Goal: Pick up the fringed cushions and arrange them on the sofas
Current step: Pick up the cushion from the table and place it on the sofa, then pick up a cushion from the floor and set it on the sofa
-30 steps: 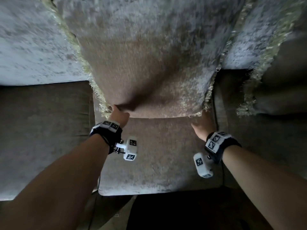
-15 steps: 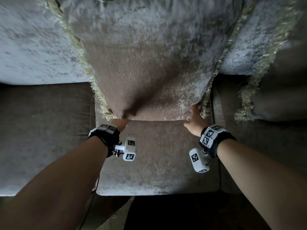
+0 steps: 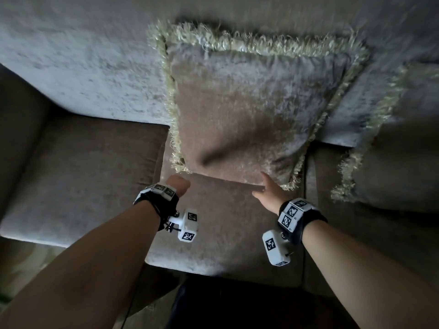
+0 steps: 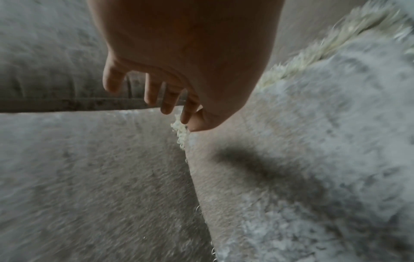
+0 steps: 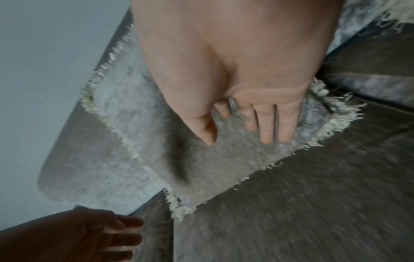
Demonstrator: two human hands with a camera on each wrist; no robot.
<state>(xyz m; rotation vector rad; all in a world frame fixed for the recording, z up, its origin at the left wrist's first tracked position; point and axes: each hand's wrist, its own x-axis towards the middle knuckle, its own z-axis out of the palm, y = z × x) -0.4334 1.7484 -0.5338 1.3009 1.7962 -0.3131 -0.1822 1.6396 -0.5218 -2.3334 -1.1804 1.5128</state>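
A grey-brown velvet cushion (image 3: pixel 249 110) with a pale fringe leans against the sofa back (image 3: pixel 83 67), its lower edge on the middle seat (image 3: pixel 213 229). My left hand (image 3: pixel 180 185) is just below its lower left corner. In the left wrist view the left hand (image 4: pixel 156 101) has loose fingers (image 4: pixel 167 99) that hold nothing, beside the cushion's fringe (image 4: pixel 180 133). My right hand (image 3: pixel 263 184) is at the lower right edge. Its straight fingers (image 5: pixel 266 124) are spread over the cushion's face (image 5: pixel 201 168). A second fringed cushion (image 3: pixel 394 157) leans at the right.
The sofa's left seat (image 3: pixel 83 181) is bare velvet. The seat's front edge (image 3: pixel 209 269) lies close below my wrists, with dark floor (image 3: pixel 237 305) under it. The second cushion takes up the right seat.
Both hands held the cushion's lower corners and pushed it back. Now it stands further back against the sofa back, and both hands have let go and opened.
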